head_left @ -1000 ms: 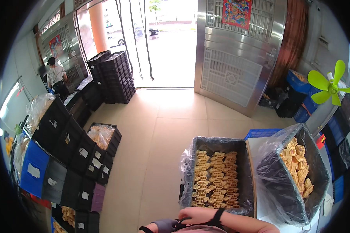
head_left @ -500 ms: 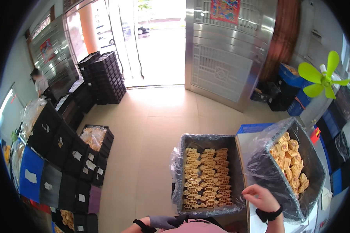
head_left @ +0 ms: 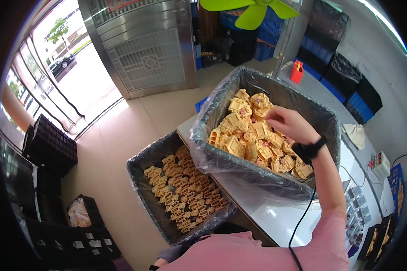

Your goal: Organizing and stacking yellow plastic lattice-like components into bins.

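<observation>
My bare right hand (head_left: 290, 124), with a black band on its wrist, is over a lined bin (head_left: 328, 115) heaped with tan moulded plastic parts (head_left: 257, 131). Its fingers are loosely bent just above the heap, with a gap between thumb and fingers and no part visible in them. My left hand (head_left: 170, 254), in a grey glove, is low against my body, its fingers hidden. Beside the heaped bin and lower, a second lined bin (head_left: 142, 180) holds similar tan parts (head_left: 185, 189) laid in rows.
The heaped bin rests on a white table (head_left: 276, 219). A black cable (head_left: 301, 221) hangs near my right arm. Farther along are a red holder (head_left: 297, 71), a white cloth (head_left: 355, 135) and a green fan (head_left: 253, 13). Stacked black crates (head_left: 52, 142) are at the left.
The view has swung right. My right hand has moved from beside the bin of rows to above the heaped bin. My left hand stays low by my body.
</observation>
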A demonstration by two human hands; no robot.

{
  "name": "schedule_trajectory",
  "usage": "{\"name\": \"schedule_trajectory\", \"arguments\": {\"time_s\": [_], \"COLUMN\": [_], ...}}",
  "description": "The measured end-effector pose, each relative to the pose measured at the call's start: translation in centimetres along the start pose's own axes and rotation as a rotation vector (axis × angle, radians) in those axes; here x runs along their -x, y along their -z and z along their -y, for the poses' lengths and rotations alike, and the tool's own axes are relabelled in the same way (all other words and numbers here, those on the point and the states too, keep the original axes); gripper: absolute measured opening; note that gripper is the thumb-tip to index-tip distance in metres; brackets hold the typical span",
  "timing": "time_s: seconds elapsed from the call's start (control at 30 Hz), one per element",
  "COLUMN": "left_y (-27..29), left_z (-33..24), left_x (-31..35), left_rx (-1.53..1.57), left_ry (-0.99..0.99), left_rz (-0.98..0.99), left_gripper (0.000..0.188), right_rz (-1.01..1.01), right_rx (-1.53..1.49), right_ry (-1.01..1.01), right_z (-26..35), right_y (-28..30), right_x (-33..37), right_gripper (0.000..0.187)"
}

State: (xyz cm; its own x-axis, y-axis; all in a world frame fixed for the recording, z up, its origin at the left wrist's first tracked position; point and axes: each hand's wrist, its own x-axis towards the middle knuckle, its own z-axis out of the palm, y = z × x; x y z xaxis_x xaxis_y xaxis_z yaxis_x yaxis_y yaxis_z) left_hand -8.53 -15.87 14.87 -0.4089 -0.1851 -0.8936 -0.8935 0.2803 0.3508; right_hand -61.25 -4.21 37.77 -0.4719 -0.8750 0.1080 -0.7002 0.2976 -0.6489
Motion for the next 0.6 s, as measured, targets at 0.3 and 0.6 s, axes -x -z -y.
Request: {"name": "schedule_trajectory", "arguments": {"time_s": [0.3, 0.6], "left_y": [4.0, 10.6], "left_z": [-5.3, -20.9], "left_x": [6.3, 6.0], "left_rx": [0.572, 1.079], "left_ry": [-0.297, -0.637], "left_rz": [-0.253, -0.582], "left_gripper": [0.029, 0.024], "right_rz": [0.100, 0.200], "right_rx": [0.460, 0.507], "right_ry": [0.431, 0.278], "right_z": [-9.6, -8.1], "right_y": [-10.6, -8.5], "right_x": [-10.5, -9.8], "right_gripper": [0.041, 0.043]}}
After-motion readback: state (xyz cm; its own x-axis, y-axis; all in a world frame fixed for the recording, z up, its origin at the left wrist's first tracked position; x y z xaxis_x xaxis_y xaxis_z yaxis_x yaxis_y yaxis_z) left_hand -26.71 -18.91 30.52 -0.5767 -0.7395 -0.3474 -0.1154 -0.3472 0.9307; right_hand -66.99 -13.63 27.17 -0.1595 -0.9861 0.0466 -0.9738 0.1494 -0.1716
